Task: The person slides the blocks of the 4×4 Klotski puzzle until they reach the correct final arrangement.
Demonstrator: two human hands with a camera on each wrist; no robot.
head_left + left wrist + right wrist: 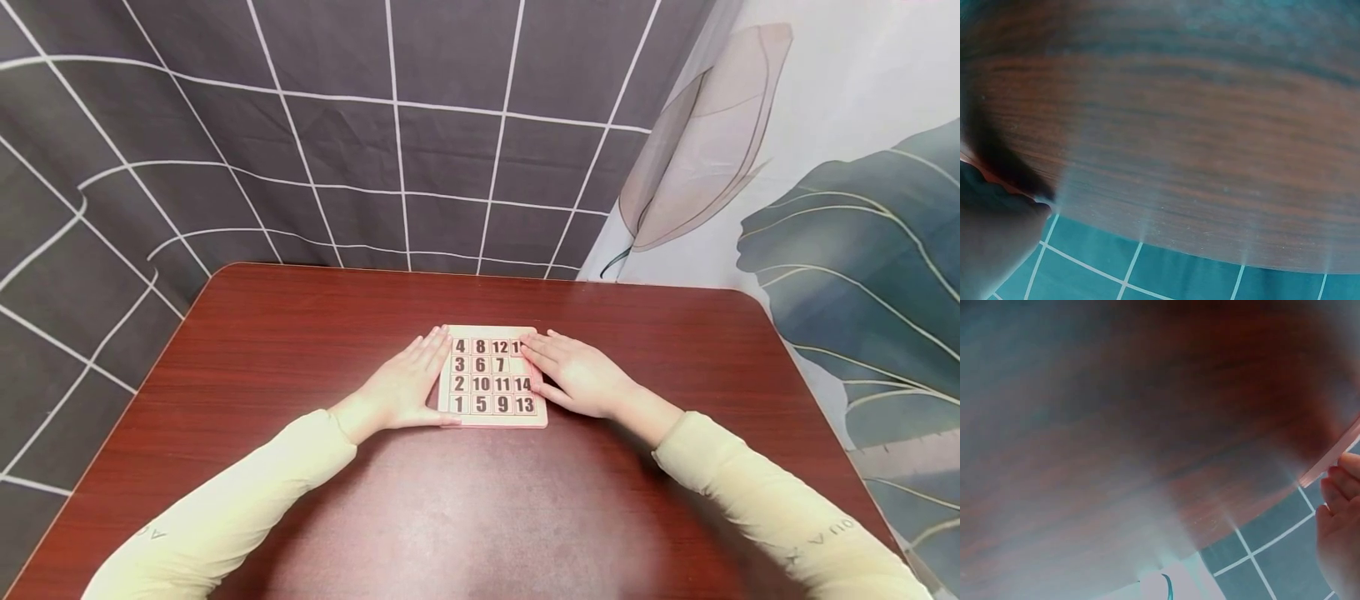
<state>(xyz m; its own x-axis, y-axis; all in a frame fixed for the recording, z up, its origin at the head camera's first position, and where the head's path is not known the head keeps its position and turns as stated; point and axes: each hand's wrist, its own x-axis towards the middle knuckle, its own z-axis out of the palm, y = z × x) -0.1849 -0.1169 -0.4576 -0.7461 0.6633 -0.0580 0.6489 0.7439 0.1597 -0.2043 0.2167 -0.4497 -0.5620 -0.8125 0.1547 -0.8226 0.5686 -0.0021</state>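
A pale square sliding number puzzle (482,384) lies on the table between both hands. Its tiles read 4, 8, 12 and a partly covered one in the top row; a blank slot follows 3, 6, 7 in the second. My left hand (401,387) rests along the left edge, fingers extended at the upper corner and thumb at the lower one. On the other side, my right hand (588,377) lays its extended fingertips over the top right tile, thumb against the right edge. The right wrist view shows the puzzle's side (1333,456) beside the fingers.
The reddish-brown wooden table (300,333) has rounded far corners. Behind it hangs a dark gridded curtain (450,150), and at the right a white leaf-patterned curtain (855,225).
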